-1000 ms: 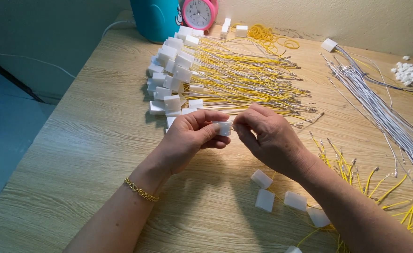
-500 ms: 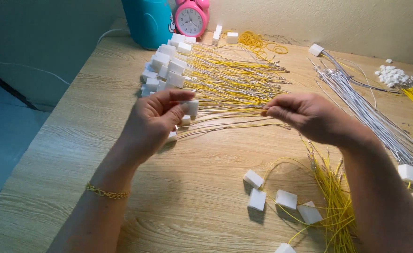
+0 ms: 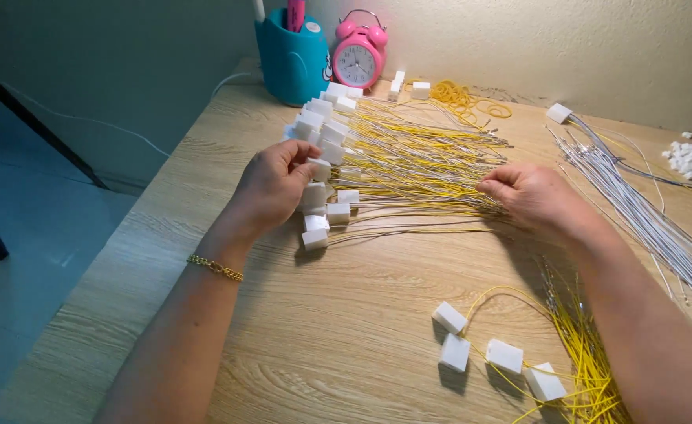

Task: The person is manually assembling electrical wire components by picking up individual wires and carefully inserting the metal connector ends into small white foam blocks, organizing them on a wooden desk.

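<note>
Wooden table (image 3: 346,345), light grain. Far centre: large pile of yellow wires (image 3: 417,161) with white connector blocks at its left end. Left hand (image 3: 271,188) pinches one white connector (image 3: 320,169) at the pile's left edge. Right hand (image 3: 530,196), fingers closed, grips the wire ends at the pile's right. Four loose white blocks (image 3: 487,353) lie near right.

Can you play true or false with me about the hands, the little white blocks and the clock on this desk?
1. The left hand holds a white block at the pile of yellow wires. True.
2. The right hand holds the pink alarm clock. False: it pinches wire ends; the clock stands at the back beside the teal cup.
3. Grey wires lie on the right. True.
4. The wooden desk has no blocks near the front. False: several white blocks lie there.
</note>
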